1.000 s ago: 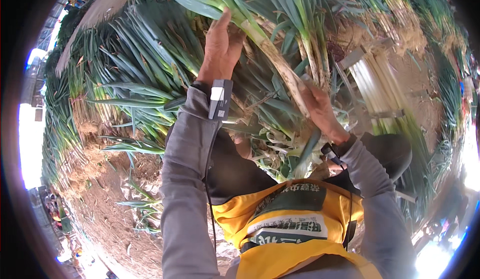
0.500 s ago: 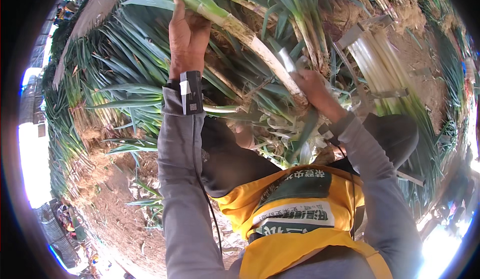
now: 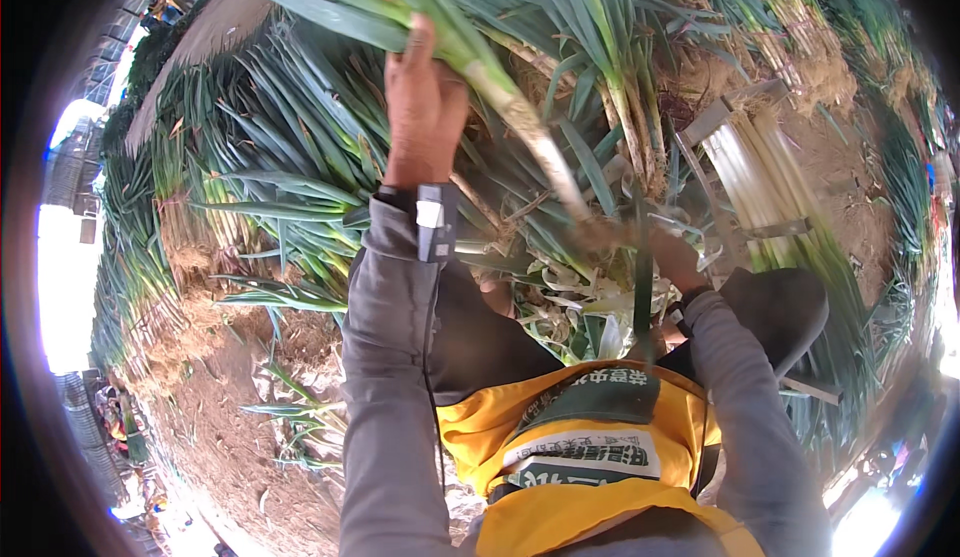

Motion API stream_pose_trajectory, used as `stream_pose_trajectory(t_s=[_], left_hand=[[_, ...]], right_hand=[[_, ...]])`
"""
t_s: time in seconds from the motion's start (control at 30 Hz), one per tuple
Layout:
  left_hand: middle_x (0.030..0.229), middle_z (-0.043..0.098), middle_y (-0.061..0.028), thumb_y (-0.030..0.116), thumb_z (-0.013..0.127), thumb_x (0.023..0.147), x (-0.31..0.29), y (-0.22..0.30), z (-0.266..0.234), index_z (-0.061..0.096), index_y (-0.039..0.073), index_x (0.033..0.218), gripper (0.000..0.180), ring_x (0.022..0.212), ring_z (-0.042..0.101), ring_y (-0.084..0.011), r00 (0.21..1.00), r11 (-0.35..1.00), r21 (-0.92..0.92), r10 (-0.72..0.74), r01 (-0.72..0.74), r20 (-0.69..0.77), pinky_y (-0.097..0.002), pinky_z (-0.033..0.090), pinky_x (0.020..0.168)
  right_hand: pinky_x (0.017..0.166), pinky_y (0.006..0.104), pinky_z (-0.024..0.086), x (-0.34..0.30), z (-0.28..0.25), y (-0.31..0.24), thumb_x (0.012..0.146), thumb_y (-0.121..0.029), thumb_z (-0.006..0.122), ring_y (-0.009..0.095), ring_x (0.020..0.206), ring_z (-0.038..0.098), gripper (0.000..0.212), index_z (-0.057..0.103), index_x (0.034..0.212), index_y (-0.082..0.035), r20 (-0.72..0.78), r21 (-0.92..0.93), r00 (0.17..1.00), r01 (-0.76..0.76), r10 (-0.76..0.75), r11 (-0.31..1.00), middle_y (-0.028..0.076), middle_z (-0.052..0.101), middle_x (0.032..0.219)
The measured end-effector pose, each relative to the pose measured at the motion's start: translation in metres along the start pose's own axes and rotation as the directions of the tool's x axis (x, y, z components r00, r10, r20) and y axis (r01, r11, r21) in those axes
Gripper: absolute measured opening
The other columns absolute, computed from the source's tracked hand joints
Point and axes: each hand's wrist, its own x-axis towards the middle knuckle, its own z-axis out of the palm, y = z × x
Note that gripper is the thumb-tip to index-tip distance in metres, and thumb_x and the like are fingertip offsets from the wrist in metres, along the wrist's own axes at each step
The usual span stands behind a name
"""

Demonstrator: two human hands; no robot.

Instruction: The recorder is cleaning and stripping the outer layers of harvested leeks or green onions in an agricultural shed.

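Note:
My left hand (image 3: 428, 117) is closed around the green upper stalk of a large green onion (image 3: 520, 117). The onion slants down to the right, with its leaves at the top left and its blurred root end near my right hand. My right hand (image 3: 672, 259), smeared by motion, is closed on a long dark green leaf strip (image 3: 643, 282) that hangs down in front of my lap. Its fingertips are partly hidden. Beneath the hands, pale peeled leaves and scraps (image 3: 590, 297) lie in a heap between my legs.
To the right, a metal frame (image 3: 712, 122) holds a bundle of peeled white-stemmed onions (image 3: 755, 172). Piles of unpeeled green onions (image 3: 290, 87) spread to the left and the far side. Bare soil (image 3: 215, 407) shows at the lower left, with a loose plant (image 3: 300, 407) on it.
My right hand has moved down and to the right, away from the stem, with the leaf strip. My left hand and the onion have shifted right in view.

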Motion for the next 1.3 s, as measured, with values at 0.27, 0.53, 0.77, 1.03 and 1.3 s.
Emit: stream_pose_trajectory(t_s=[0.27,0.53,0.77,1.03,1.3], left_hand=[[0.115,0.064,-0.0064,0.024,0.058,0.105,0.015,0.029,-0.041,0.054,0.006,0.129,0.031,0.105,0.062,-0.0221,1.000,0.998,0.061,-0.013,0.012,0.013,-0.0425,0.052,0.089],[0.118,0.064,-0.0074,0.022,0.065,0.100,0.005,-0.007,-0.010,0.054,0.004,0.130,0.037,0.106,0.063,-0.0227,0.959,0.974,-0.053,-0.206,0.220,0.192,-0.0411,0.052,0.093],[0.120,0.064,-0.0109,0.017,0.068,0.098,-0.002,0.028,-0.031,0.055,0.006,0.132,0.038,0.107,0.064,-0.0277,0.995,0.995,-0.017,-0.101,0.101,0.014,-0.0448,0.048,0.102],[0.119,0.066,-0.0131,0.003,0.065,0.093,0.002,0.022,-0.042,0.055,0.005,0.131,0.039,0.115,0.063,-0.0345,0.991,0.980,0.159,-0.127,0.121,0.030,-0.0501,0.049,0.104],[0.109,0.065,-0.0066,0.001,0.062,0.090,-0.006,0.002,-0.016,0.062,0.002,0.116,0.026,0.097,0.065,-0.0225,0.964,0.963,0.056,-0.264,0.262,0.040,-0.0396,0.053,0.087]], right_hand=[[0.075,0.0393,0.052,0.031,-0.192,-0.157,0.100,-0.030,0.061,0.029,0.087,0.068,0.030,0.068,0.114,-0.005,-0.302,0.551,0.905,0.422,-0.299,0.720,0.017,0.069,0.097],[0.058,0.0286,0.048,0.095,-0.298,-0.290,0.099,-0.034,0.066,0.012,0.063,0.062,0.037,0.070,0.105,0.002,-0.456,0.756,0.850,0.526,-0.262,0.390,0.006,0.067,0.077],[0.056,0.0338,0.048,0.054,-0.259,-0.242,0.099,-0.034,0.061,0.015,0.062,0.060,0.036,0.069,0.096,0.001,0.000,0.908,0.978,0.087,-0.207,0.409,0.011,0.064,0.074],[0.079,0.0456,0.053,0.041,-0.211,-0.212,0.093,-0.033,0.069,0.040,0.093,0.066,0.040,0.064,0.116,-0.001,-0.370,0.459,0.873,0.469,-0.317,0.755,0.021,0.068,0.106],[0.073,0.0419,0.055,0.084,-0.263,-0.284,0.087,-0.024,0.077,0.034,0.091,0.067,0.044,0.061,0.124,-0.008,-0.787,0.208,0.474,0.806,-0.394,0.554,0.014,0.067,0.105]])
